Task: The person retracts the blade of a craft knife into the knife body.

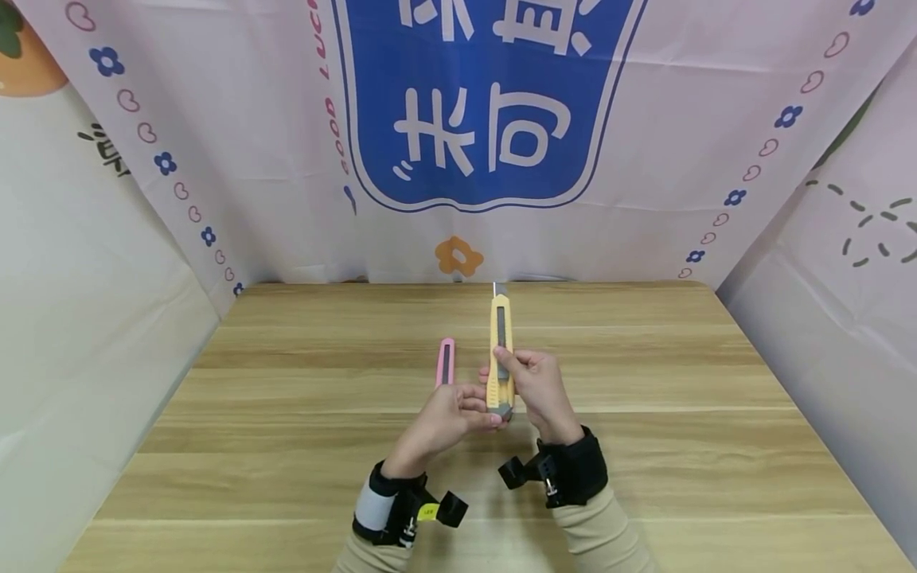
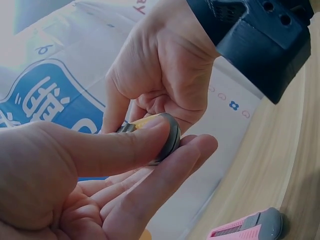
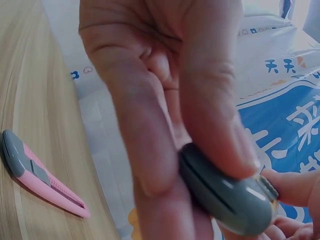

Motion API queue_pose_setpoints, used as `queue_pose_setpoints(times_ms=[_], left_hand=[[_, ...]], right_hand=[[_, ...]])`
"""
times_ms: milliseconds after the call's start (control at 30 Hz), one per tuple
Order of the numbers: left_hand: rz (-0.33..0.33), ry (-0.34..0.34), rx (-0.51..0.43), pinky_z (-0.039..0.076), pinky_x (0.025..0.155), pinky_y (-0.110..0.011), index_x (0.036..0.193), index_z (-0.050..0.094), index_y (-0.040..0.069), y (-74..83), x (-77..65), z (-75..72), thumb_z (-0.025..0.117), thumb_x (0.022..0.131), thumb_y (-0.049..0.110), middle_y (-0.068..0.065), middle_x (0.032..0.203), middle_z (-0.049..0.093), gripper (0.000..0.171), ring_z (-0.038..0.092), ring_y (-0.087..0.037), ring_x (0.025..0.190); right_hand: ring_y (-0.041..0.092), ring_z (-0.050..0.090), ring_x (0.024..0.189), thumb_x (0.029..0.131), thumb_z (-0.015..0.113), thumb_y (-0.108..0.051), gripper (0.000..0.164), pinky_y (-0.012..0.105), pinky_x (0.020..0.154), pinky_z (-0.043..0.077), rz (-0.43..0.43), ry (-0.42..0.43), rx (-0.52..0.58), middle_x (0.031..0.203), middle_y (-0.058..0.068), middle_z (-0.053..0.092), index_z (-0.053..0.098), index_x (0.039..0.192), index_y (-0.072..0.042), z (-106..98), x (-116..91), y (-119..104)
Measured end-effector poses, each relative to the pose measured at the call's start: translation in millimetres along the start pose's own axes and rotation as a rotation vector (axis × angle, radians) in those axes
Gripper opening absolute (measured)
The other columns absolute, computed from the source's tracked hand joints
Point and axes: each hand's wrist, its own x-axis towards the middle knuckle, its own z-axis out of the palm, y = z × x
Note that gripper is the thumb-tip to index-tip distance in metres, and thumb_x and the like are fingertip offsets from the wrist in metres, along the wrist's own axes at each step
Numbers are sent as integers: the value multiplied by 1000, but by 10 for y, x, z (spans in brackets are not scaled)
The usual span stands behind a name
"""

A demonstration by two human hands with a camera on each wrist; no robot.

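A yellow utility knife (image 1: 501, 318) with a grey end cap (image 3: 235, 205) is held up over the table, pointing away, with a short piece of blade (image 1: 501, 290) past its front. My right hand (image 1: 540, 390) grips its body from the right, thumb on top along the slider track. At the near end, my left hand (image 1: 447, 414) pinches the grey cap between thumb and fingers, seen closely in the left wrist view. A pink utility knife (image 1: 446, 362) lies on the table just beyond my left hand, which hides its near end in the head view.
The wood-grain table (image 1: 680, 446) runs back to a printed cloth (image 1: 645, 159) hanging behind it. More cloth hangs along the left and right sides. Black camera straps (image 1: 576, 469) wrap both wrists.
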Motion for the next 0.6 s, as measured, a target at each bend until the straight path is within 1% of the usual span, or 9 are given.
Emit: queue_pose_setpoints(times_ms=[100,200,300,433,600], left_hand=[[-3,-1,-6,59,88,-35,115,59,-5,-10,2,-4,67,87,4,-19,106,72,30,72,-26,98],[-6,4,-9,59,89,-38,114,60,-4,-10,-4,-15,67,87,5,-17,105,73,29,73,-21,94],[-5,18,1,60,87,-35,114,60,-4,-10,-3,-17,67,87,6,-17,105,72,29,72,-15,91],[2,40,7,60,82,-29,114,60,-6,-6,0,-14,68,87,5,-18,106,72,31,72,-14,91],[17,59,12,59,80,-24,115,61,-6,-1,6,-18,68,86,5,-19,108,71,32,71,-13,90]], right_hand=[[10,73,67,96,58,-13,30,25,67,61,14,-7,-6,86,22,75,65,108,14,-3,-6,-7],[10,74,71,96,58,-15,30,25,70,61,31,-18,-28,88,17,76,66,110,10,-2,-13,-20],[10,74,75,96,58,-18,30,25,72,61,58,-27,-41,90,14,77,67,111,7,-8,-16,-31],[9,74,79,97,57,-22,32,25,77,59,79,-45,-46,91,9,78,66,113,4,-25,-13,-36],[8,73,81,98,56,-27,36,23,81,58,84,-57,-33,91,5,78,65,114,4,-30,0,-23]])
